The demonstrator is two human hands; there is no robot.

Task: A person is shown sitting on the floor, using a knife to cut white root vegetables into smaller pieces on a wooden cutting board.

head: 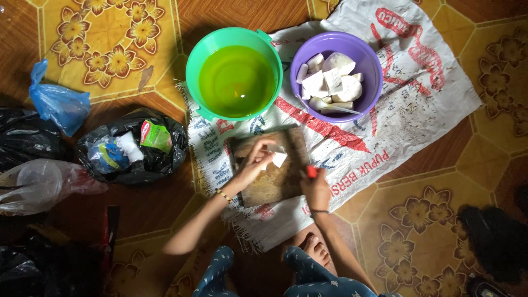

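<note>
Left hand (254,164) pinching a white peeled root piece (279,159) flat on the wooden cutting board (272,184), right hand (315,188) closed around a red-handled knife (311,171) beside it; board on printed woven sack (396,118), green basin (235,73) and purple basin (336,75) beyond.

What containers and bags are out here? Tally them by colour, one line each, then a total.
Green bucket: 1
Purple bowl: 1
Blue plastic bag: 1
Black plastic bag, open, holding trash: 1
Clear plastic bag: 1
White woven sack, spread flat: 1
Total: 6
</note>
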